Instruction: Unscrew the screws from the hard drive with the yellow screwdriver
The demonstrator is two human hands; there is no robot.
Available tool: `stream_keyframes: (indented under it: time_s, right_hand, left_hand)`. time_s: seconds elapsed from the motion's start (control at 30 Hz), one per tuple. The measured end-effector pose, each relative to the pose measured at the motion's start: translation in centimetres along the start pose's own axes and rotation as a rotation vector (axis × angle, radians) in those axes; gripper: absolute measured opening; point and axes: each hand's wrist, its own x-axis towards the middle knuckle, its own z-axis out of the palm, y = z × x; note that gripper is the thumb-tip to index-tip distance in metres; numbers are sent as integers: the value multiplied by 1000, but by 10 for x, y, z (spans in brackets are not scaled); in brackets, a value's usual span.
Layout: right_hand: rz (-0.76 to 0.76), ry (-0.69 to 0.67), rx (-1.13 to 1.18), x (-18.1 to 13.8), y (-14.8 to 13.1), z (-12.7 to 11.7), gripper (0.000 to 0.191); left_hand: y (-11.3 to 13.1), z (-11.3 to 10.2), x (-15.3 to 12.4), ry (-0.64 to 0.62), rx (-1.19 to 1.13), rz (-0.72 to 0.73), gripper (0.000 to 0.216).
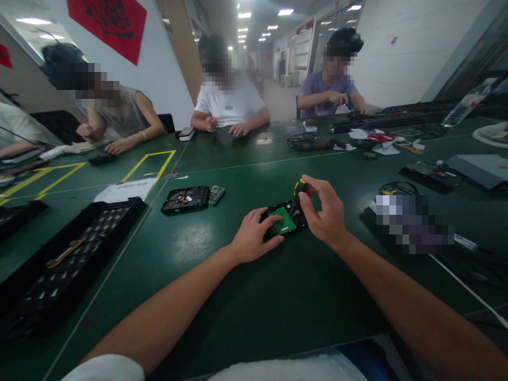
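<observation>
Pale sleeve (pixel 109 368), one, at the bottom left of the frame, worn by the seated person I am watching.

Hard drive (pixel 296 210), one, just right of centre, green circuit board (pixel 284 223) uppermost; long axis runs across the frame, rising slightly to the right.

Left hand (pixel 252 238), the nearer, on the drive's left end: fingers over board and edge, thumb along the near side, keeping hold of it.

Right hand (pixel 327 214), at the drive's right end, thumb and fingers pinched narrow on a yellow-and-dark screwdriver (pixel 300 186), roughly upright; whether its tip meets the drive, I cannot tell. From this grip the drive lies below and leftward; from the left hand, rightward.

Second drive (pixel 184 200), left of centre, a small loose board (pixel 217 194) beside it.

Black tray (pixel 81 254), long, lower left.

Co-workers, three clearly seen, across the green table (pixel 190 296), top of frame
</observation>
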Motion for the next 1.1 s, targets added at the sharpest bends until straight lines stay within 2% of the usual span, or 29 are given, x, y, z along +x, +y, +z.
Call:
stream_keyframes:
  time_s: [0.23,0.57,0.87,1.1]
  right_hand:
    - [93,30,88,-5,5,4,43]
    - [-5,-17,8,1,0,-2,44]
    - [82,24,135,-3,4,4,47]
    - [1,29,15,1,3,1,45]
  left_hand:
    - [-1,1,-1,0,-6,-5,61]
    - [0,-1,0,-9,-6,-1,61]
    - [-1,1,-1,-1,-1,1,61]
    - [-1,0,-1,1,-9,0,61]
